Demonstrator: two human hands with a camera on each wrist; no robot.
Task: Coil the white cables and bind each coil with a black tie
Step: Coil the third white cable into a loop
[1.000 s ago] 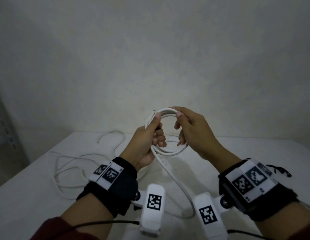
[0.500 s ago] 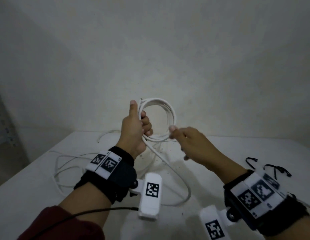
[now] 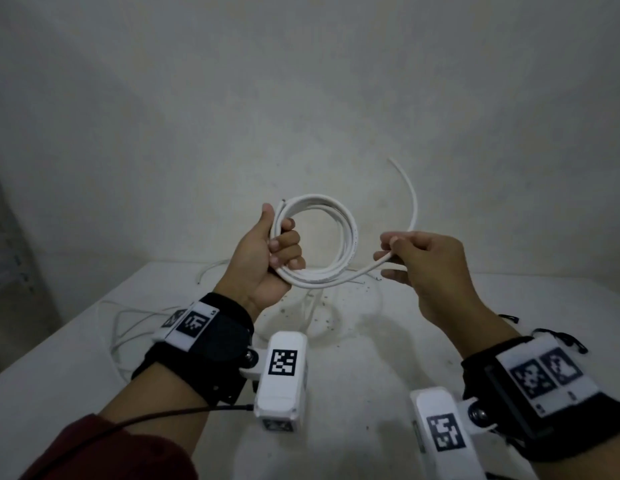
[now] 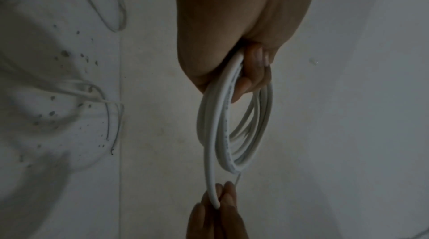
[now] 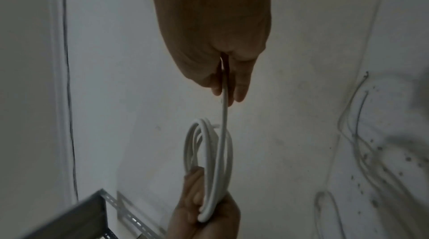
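My left hand (image 3: 267, 251) grips the left side of a white cable coil (image 3: 350, 237) of several loops, held upright above the table. The cable's last stretch runs from the coil's bottom to my right hand (image 3: 416, 261), which pinches it between thumb and fingers. Its free tail (image 3: 410, 199) arcs up past that hand. The left wrist view shows the coil (image 4: 232, 133) edge-on under my curled fingers (image 4: 255, 70). In the right wrist view the strand (image 5: 224, 114) leaves my fingertips (image 5: 240, 92) toward the coil (image 5: 209, 160). Black ties (image 3: 561, 339) lie at the table's right edge.
More loose white cables (image 3: 128, 327) sprawl over the left part of the white table (image 3: 370, 358), with one end (image 3: 211, 268) near the back. A bare wall stands behind. A perforated metal angle frame (image 5: 97, 211) shows at lower left in the right wrist view.
My right hand let go of the coil, slid along the loose strand and moved out to the right; the cable's tail has lifted off the table. My left hand raised the coil and shifted left.
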